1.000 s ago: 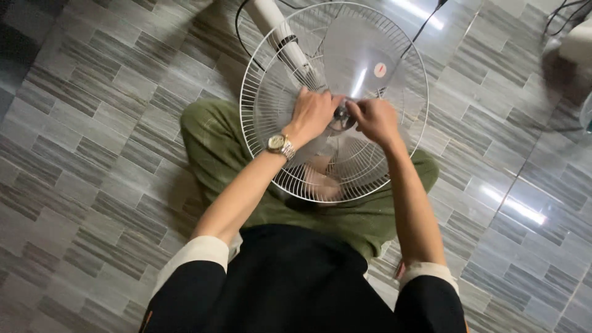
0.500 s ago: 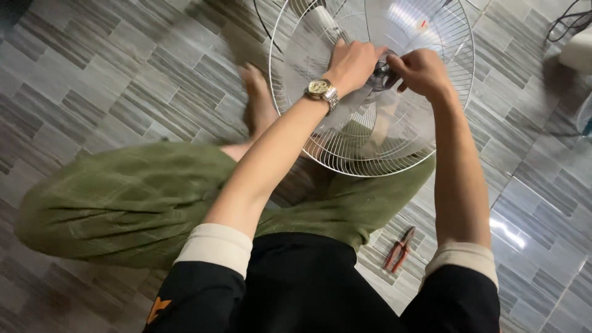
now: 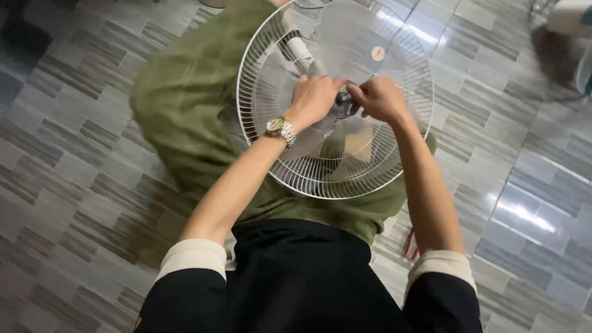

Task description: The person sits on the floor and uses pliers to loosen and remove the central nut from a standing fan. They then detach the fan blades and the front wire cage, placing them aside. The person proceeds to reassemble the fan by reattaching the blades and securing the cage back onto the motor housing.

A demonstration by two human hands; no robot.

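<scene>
Since half a second earlier, the view had swung: the fan grille (image 3: 336, 98) sat lower and more central before me, my green-trousered legs (image 3: 185, 117) had shifted toward the upper left, and the red-handled tool (image 3: 411, 245) on the floor was now almost hidden behind my right arm.

The grey tiled floor (image 3: 74, 185) spread out all around. Over my lap lay the round white wire grille, tilted slightly, with the fan's white stem (image 3: 300, 48) showing through its upper left. Both forearms reached forward from rolled cream cuffs and converged at the grille's middle, elbows bent outward.

My left hand (image 3: 316, 98), gold wristwatch (image 3: 280, 129) at the wrist, rested palm-down on the wires just left of the dark hub (image 3: 343, 105), fingers loosely curled over them; I could not tell whether it gripped anything. My right hand (image 3: 381, 98) was closed in a pinch, fingertips meeting on the dark hub at the centre.
</scene>
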